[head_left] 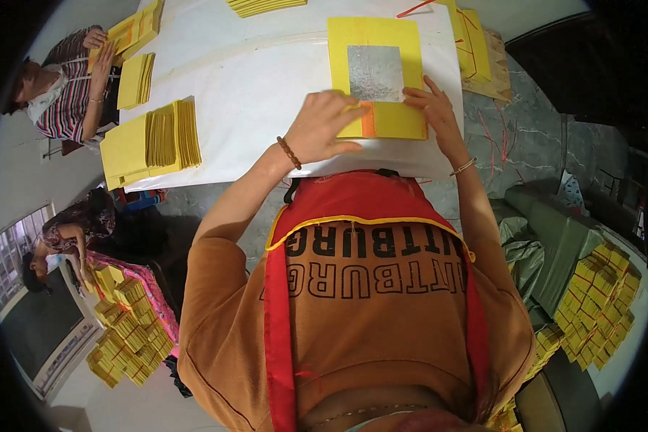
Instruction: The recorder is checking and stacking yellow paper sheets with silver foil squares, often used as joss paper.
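A yellow paper sheet (412, 57) lies on the white table in front of me, with a silver foil square (376, 72) at its middle. Its near edge is folded back over the foil's lower part, and an orange strip (369, 121) shows on this flap. My left hand (325, 124) is closed at the flap's left side, fingers bent over it by the strip and thumb along the near edge. At the right side, my right hand (438, 115) grips the flap, its fingertips at the foil's lower right corner. Whether other sheets lie underneath, I cannot tell.
Folded yellow paper stacks (167, 140) stand at the table's left edge; another stack (266, 6) lies at the far side. A person in a striped shirt (65, 108) handles yellow paper at left. Tied yellow bundles (597, 306) are piled at right, others (126, 324) lower left.
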### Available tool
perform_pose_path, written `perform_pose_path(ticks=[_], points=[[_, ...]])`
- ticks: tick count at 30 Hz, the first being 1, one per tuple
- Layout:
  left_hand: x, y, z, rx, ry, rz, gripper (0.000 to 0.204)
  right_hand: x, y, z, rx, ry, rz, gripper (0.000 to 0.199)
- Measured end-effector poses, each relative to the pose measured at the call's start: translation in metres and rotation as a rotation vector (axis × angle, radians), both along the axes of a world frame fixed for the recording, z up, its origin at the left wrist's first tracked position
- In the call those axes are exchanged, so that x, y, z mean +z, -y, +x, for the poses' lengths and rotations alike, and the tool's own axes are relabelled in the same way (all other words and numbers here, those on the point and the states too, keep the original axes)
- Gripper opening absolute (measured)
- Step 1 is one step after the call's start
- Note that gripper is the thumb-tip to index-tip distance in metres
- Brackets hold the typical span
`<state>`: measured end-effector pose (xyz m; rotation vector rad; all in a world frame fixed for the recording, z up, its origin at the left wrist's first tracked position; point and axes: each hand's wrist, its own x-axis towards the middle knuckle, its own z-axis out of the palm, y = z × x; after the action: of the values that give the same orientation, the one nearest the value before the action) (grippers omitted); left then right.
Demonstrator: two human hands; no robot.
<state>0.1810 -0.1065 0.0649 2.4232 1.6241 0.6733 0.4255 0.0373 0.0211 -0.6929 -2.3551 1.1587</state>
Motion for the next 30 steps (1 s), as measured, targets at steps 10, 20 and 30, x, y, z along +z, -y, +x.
perform_pose_path(ticks=[10,20,30], points=[[0.004,-0.013,-0.004,-0.087,0.214,-0.071,0.016,-0.018,0.001,-0.007,-0.109,-0.226,-0.167,0.033],[0.007,-0.022,-0.011,-0.078,0.348,-0.196,0.015,-0.019,0.003,-0.009,-0.112,-0.324,-0.307,0.039],[-0.003,-0.034,-0.023,0.026,0.759,-0.729,0.013,-0.018,0.004,-0.009,-0.112,-0.285,-0.324,0.050]])
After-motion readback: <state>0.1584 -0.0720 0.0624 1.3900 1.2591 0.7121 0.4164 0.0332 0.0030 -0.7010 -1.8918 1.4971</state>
